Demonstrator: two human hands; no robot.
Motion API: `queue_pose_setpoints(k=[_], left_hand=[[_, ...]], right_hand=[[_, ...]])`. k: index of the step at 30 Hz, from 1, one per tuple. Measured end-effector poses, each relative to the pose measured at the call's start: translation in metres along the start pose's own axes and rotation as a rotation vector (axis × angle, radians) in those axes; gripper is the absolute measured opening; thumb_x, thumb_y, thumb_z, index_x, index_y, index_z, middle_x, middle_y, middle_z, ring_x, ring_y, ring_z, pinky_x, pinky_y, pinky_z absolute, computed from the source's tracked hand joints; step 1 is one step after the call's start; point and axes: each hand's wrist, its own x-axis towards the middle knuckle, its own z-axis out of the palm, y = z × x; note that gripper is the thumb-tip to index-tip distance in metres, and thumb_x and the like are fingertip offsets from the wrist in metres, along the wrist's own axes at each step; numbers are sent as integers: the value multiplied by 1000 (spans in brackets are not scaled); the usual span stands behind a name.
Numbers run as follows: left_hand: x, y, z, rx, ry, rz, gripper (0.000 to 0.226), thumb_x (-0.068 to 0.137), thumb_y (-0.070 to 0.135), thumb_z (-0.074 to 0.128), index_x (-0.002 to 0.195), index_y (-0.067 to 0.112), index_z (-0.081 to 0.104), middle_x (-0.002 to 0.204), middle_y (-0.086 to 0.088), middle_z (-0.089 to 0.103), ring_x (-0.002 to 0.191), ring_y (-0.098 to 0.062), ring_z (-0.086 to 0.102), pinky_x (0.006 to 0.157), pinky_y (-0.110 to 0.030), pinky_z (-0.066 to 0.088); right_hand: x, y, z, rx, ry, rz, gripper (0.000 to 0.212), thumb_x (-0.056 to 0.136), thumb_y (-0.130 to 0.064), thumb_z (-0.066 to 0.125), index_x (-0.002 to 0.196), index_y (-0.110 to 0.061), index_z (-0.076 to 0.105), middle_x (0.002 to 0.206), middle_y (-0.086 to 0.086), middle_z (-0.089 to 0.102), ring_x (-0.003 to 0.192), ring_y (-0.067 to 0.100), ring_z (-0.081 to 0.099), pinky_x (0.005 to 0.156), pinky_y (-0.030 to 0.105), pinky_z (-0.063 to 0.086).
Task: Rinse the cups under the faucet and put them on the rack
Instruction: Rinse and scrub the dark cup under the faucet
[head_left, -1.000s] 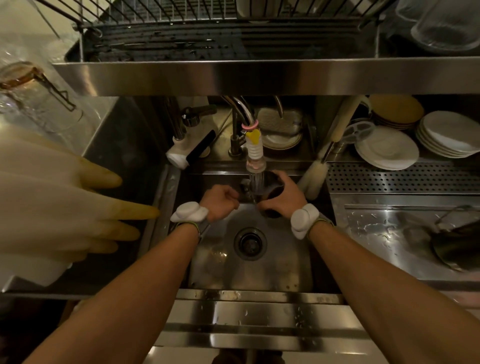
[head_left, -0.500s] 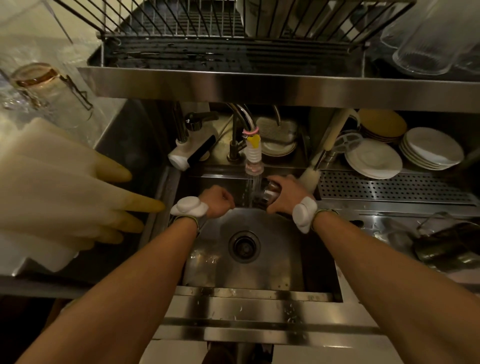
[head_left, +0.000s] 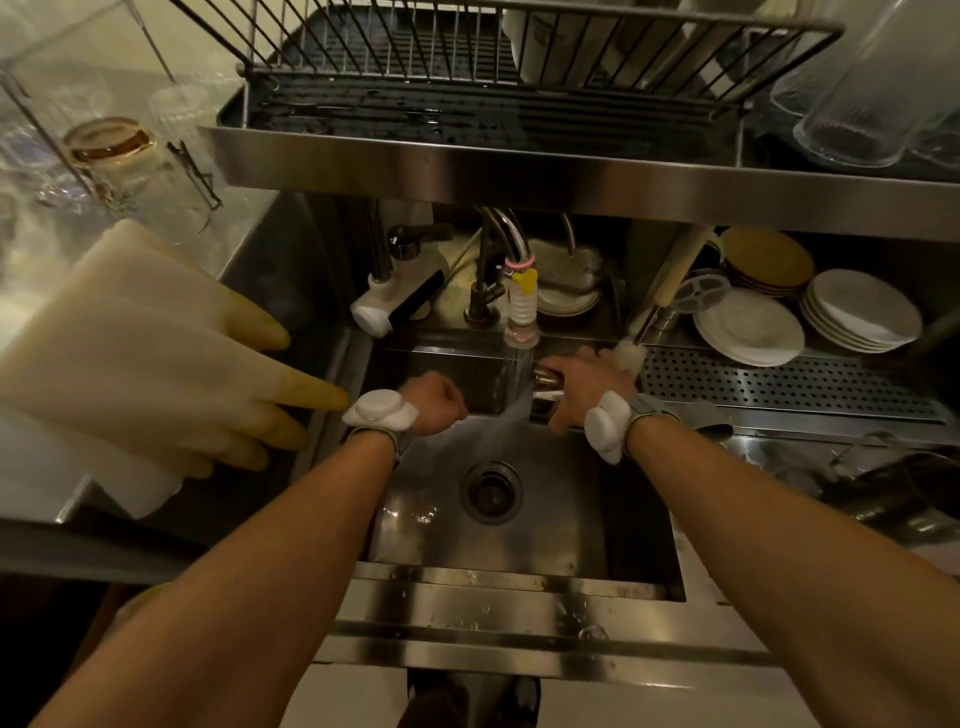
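Stainless steel sink basin (head_left: 561, 525) below me; dark wire dish rack (head_left: 467, 67) on the steel shelf overhead, directly above and behind the faucet. That up-and-back direction from my hands is what the coming placement turns on.

Faucet with white ribbed nozzle and yellow clip (head_left: 521, 306) running; stream falls between my two hands, angled toward the drain (head_left: 491, 491).

My right hand (head_left: 582, 384) is wrapped around a small shiny metal cup (head_left: 545, 382), fingers curled over it, holding it just right of the stream, touching its edge. Cup appears to lie on its side, long axis roughly left-right, mouth toward the water; I cannot confirm the mouth, as the hand covers most of it.

My left hand (head_left: 436, 402) is closed in a loose fist, holding nothing I can see, just left of the stream.

Judgement: rinse nearly finished. Right hand has the cup, so it should do the lift to the rack; cup needs turning mouth-down.
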Motion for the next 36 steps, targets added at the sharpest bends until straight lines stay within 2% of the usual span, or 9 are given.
queue_pose_setpoints(k=[12,16,19,22,25,28,31,33,36], left_hand=[[-1,-2,4,6,-63,1,25,83,20,67,107,12,70,114,-7,67,109,-24,61,91,-28,47],[2,1,17,-43,-149,15,53,76,16,74,126,12,57,109,-5,67,110,-21,61,98,-30,47],[1,15,26,-196,-108,106,70,70,6,78,133,8,48,118,-7,62,112,-21,58,101,-38,47],[9,23,36,-281,-61,201,86,52,23,84,131,15,50,126,-4,61,115,-20,59,99,-40,49],[10,25,43,-400,-15,213,69,56,11,86,117,22,56,110,-1,67,101,-5,66,89,-26,54],[18,27,49,-525,72,237,52,63,-8,80,103,21,62,89,3,67,72,5,66,65,-16,54],[21,23,54,-503,139,156,83,55,9,89,126,17,47,101,8,60,89,-3,61,74,-25,57],[24,23,57,-430,160,154,88,50,21,92,126,19,46,108,8,59,95,-6,60,81,-25,53],[27,24,56,-322,176,141,96,37,46,89,122,27,49,115,8,62,107,-14,59,94,-37,50]], right_hand=[[7,-8,-1,-15,25,45,87,64,-36,80,139,-37,37,134,11,41,127,39,35,98,57,34],[11,-2,16,314,109,34,88,58,-30,83,135,-28,41,127,7,59,114,30,56,94,42,49],[13,-4,30,679,142,37,87,57,-21,87,134,-20,46,125,5,60,114,25,57,96,36,47],[18,-2,38,914,186,15,84,56,-16,89,130,-17,52,122,4,62,112,20,58,94,28,45],[13,-6,35,1157,153,-39,67,66,-10,84,127,-16,56,111,-3,63,100,9,60,80,13,48],[10,-7,36,1268,61,-118,58,72,-7,79,125,-19,57,105,-9,62,99,4,60,71,8,50],[12,-1,36,1193,-19,-95,71,74,-12,79,137,-21,47,115,-11,54,110,6,53,70,9,48],[14,3,36,1163,-45,-67,76,77,-16,77,143,-20,40,125,-5,52,119,10,49,72,11,48],[15,8,35,1183,12,18,58,85,-24,68,138,-14,47,122,2,58,111,13,56,59,7,46]])
